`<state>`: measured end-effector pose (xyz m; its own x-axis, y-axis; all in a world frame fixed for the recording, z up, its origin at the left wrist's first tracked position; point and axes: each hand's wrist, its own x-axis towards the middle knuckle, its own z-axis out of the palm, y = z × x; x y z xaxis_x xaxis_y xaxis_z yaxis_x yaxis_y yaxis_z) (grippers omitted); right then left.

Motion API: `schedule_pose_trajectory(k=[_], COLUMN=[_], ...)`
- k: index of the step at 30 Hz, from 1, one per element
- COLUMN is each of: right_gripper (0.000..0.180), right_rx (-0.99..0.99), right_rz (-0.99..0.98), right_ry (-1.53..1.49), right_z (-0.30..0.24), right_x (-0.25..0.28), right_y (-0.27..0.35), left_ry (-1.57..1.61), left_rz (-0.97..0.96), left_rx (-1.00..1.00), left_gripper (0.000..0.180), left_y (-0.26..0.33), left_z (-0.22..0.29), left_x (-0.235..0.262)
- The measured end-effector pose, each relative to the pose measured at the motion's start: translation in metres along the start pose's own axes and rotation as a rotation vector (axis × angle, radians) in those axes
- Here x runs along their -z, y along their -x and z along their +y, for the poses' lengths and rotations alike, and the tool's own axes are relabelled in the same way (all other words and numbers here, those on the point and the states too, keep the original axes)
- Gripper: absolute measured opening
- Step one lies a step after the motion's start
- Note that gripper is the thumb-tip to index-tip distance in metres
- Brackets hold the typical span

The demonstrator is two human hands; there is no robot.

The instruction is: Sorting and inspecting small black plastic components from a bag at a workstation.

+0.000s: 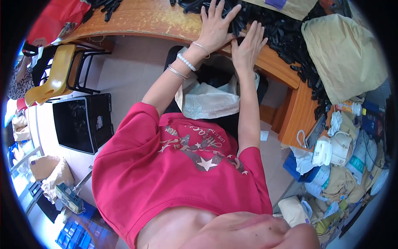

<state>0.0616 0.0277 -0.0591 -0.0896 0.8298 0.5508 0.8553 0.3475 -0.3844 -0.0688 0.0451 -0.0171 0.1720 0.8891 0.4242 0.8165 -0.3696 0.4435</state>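
Observation:
Both my arms reach forward to the wooden table's edge. My left hand (pixel 216 28) lies with fingers spread over small black plastic parts (pixel 286 37) heaped on the tabletop. Just right of it, my right hand (pixel 248 49) has its fingers stretched out against the near side of the heap. The two thumbs come close together at the table edge. Neither hand grips anything that I can see; some parts under the fingers are hidden. Below my hands, a white woven sack (pixel 209 101) sits open on my lap, with dark contents inside.
The wooden table (pixel 157 20) curves round to the right. A beige sack (pixel 346 58) rests beside the heap. At left stand a yellow chair (pixel 62 68) and a black crate (pixel 76 124). A white bag (pixel 342 147) and other packages crowd the right side.

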Motion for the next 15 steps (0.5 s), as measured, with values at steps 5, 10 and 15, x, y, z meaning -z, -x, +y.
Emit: schedule_pose_trajectory(k=[5, 10, 15], right_gripper=[0.064, 0.038, 0.031], right_rx=[0.028, 0.021, -0.291], right_rz=[0.098, 0.308, 0.380], right_ry=[-0.076, 0.182, 0.347], right_z=[0.023, 0.037, 0.125], right_x=[0.011, 0.028, 0.064], right_y=[0.007, -0.014, -0.033], left_ry=[0.070, 0.035, -0.028], left_rz=[0.181, 0.461, 0.231], left_rx=[-0.295, -0.546, -0.504], left_gripper=[0.090, 0.092, 0.082], left_y=[0.030, 0.019, 0.036], left_z=[-0.014, -0.047, -0.012], left_x=[-0.009, -0.037, -0.020])
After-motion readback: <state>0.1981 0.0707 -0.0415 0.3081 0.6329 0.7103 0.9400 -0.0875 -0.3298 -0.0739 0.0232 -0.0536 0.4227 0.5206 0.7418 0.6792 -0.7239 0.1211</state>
